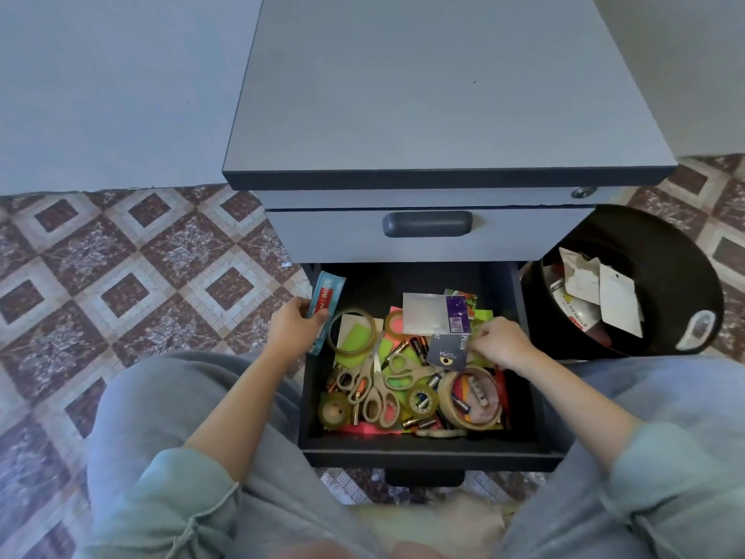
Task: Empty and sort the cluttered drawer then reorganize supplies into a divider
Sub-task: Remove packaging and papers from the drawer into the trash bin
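- The dark open drawer [423, 449] of the grey pedestal cabinet [443, 94] is pulled out towards the seated person and is still heaped with supplies, so emptying looks barely begun.
- The heap is unsorted: beige-handled scissors [373, 381] lie across neon paper notes [356, 336], loose batteries [419, 349] are scattered between them, a thin clear tape ring [351, 350] sits at the back left, and a wide beige masking-tape roll [445, 401] at the front right has small items inside it.
- A flat silver foil packet [423, 314] rests on top at the back.
- The left hand [292, 326] is at the drawer's left wall, its fingers curled round the lower part of a long blue-and-red flat packet [328, 294] that stands upright, probably so it is out of the pile.
- The right hand [502, 342] reaches in from the right with its fingers bent, and appears to pinch the right edge of a dark navy printed card [447, 353], likely because the card lies topmost and is easy to lift.
- A round black bin [661, 244] just right of the drawer holds torn packaging, handy for discards.
- No divider is in view.
- The closed upper drawer handle [427, 223] is above the drawer, with the patterned tiled floor [121, 256] around the cabinet.
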Available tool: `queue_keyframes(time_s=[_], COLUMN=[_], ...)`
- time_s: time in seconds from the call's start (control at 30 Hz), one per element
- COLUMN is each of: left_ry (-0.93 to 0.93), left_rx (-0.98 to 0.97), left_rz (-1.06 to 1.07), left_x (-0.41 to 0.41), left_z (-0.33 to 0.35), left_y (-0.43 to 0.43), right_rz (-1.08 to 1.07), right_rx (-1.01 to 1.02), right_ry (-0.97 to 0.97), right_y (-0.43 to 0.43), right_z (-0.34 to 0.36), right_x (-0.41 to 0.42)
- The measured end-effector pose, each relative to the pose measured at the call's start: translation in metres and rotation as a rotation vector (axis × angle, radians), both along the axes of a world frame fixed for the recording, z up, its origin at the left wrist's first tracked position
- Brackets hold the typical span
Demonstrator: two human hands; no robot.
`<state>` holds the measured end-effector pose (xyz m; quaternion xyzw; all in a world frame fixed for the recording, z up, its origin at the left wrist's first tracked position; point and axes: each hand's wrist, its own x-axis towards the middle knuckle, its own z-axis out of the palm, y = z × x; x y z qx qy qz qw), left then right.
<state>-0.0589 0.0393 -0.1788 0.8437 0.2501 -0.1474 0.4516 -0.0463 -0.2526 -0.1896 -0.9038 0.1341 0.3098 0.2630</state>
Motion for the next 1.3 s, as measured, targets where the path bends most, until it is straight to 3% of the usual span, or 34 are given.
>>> queue_keyframes(time_s=[0.33,0.5,0.9,1.3], left_ry=[0.050,0.066,0.097,0.143], left_rx=[-0.013,-0.016,-0.102,-0.197], left_rz=[-0.145,-0.147,-0.063,-0.027], left_x=[-0.015,-0.018,-0.013,-0.012], left_z=[-0.007,-0.010,-0.017,-0.013], left_y=[-0.016,-0.017,-0.013,-0.014], right_rz=[-0.302,-0.304,-0.292,-0.527], right_rx=[-0.019,-0.028,-0.292,0.277], right_ry=[0.086,0.079,0.018,-0.070], right_y=[0.018,0.021,0.039,0.039], right_z=[-0.024,-0.029,-0.051,-0.041], right_x=[0.024,0.032,0.039,0.047])
